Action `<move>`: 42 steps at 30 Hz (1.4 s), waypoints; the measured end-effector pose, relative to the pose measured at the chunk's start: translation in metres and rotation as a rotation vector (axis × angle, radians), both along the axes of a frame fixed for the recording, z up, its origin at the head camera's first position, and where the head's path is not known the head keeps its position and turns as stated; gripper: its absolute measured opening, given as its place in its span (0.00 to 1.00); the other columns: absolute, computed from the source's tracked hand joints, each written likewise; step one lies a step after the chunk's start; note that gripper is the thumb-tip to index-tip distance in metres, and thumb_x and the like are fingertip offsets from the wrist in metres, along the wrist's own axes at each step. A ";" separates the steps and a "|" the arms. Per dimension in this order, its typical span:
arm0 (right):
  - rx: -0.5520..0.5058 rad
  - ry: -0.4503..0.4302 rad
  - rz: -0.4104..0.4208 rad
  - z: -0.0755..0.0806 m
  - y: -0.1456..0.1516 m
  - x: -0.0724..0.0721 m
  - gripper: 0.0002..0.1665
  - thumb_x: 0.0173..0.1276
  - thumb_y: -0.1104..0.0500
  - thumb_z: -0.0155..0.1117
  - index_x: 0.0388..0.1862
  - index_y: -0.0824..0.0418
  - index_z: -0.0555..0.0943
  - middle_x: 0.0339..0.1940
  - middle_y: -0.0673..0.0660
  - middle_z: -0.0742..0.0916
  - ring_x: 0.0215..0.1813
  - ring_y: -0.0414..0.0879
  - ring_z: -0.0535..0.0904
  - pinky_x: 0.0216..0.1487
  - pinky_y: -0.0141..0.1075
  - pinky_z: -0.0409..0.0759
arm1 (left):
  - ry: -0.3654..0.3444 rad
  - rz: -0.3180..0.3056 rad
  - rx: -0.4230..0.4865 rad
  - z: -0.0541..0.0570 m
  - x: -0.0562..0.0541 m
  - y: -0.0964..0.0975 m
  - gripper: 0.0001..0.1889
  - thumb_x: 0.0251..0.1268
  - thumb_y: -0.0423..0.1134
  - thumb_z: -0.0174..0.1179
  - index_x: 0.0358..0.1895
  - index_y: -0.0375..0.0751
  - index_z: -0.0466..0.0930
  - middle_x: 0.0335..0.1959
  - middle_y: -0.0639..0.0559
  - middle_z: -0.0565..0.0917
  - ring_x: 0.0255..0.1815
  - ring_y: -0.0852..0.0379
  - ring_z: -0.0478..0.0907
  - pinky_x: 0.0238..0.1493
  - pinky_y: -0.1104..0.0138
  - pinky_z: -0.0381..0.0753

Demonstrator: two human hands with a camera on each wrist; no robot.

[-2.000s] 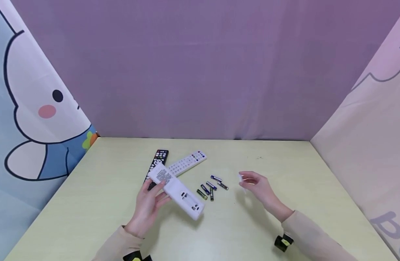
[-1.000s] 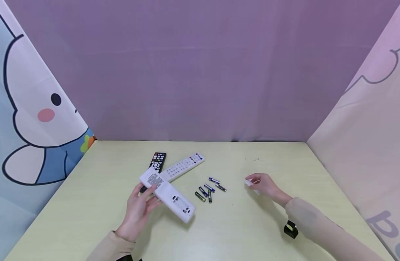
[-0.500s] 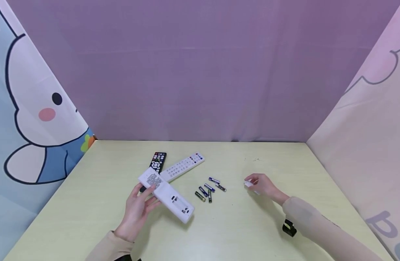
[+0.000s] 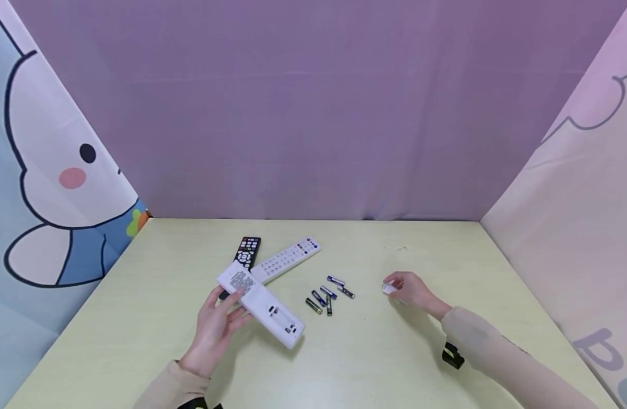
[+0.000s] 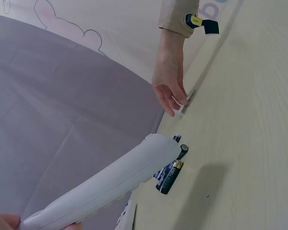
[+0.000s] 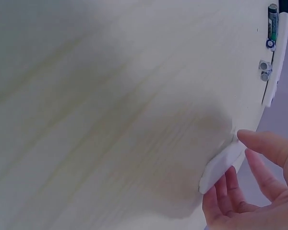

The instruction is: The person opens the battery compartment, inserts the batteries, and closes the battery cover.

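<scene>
My left hand (image 4: 212, 334) grips a white remote control (image 4: 267, 307) by one end, above the table. Its back faces up, and the battery slot shows bare metal contacts with no cover over it. Over on the right, my right hand (image 4: 414, 293) holds a small white battery cover (image 4: 389, 288) low at the tabletop. Seen from the right wrist, the cover (image 6: 222, 166) lies between thumb and fingers, close against the table surface. The left wrist view shows the remote (image 5: 105, 182) side-on, hiding part of the batteries.
Several small batteries (image 4: 327, 292) lie loose in a group between the hands. A black remote (image 4: 246, 253) and a second white remote (image 4: 288, 259) lie behind the left hand, the black one partly hidden. A purple curtain (image 4: 313, 113) hangs along the table's far edge.
Over the last two seconds my right hand has moved slightly right and down to the tabletop with the battery cover. The held remote has shifted slightly left. Almost nothing differs in the last half second.
</scene>
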State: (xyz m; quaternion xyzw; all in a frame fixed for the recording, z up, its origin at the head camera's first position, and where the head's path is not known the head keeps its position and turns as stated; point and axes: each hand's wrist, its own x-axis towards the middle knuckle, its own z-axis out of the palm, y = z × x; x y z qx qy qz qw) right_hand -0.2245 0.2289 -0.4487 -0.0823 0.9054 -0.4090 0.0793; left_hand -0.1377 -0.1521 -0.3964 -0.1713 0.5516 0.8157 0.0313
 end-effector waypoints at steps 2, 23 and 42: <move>0.007 0.010 0.008 0.000 0.000 -0.002 0.19 0.47 0.75 0.61 0.42 0.72 0.76 0.32 0.62 0.80 0.34 0.49 0.76 0.27 0.33 0.80 | 0.002 -0.002 -0.001 -0.001 0.000 0.000 0.30 0.62 0.33 0.49 0.67 0.43 0.49 0.50 0.43 0.70 0.38 0.57 0.80 0.48 0.63 0.78; -0.014 0.128 0.062 0.008 -0.029 -0.011 0.15 0.54 0.71 0.58 0.43 0.70 0.76 0.43 0.66 0.80 0.43 0.56 0.75 0.46 0.45 0.77 | -0.001 -0.004 0.017 -0.004 -0.003 0.001 0.29 0.63 0.33 0.49 0.66 0.43 0.49 0.44 0.50 0.73 0.36 0.58 0.80 0.48 0.64 0.78; -0.074 0.075 0.148 0.007 -0.059 -0.013 0.14 0.54 0.70 0.60 0.41 0.71 0.77 0.35 0.64 0.82 0.36 0.49 0.77 0.39 0.35 0.79 | -0.002 -0.018 0.017 -0.001 -0.002 0.002 0.29 0.64 0.33 0.47 0.67 0.43 0.48 0.47 0.48 0.72 0.38 0.57 0.80 0.49 0.64 0.77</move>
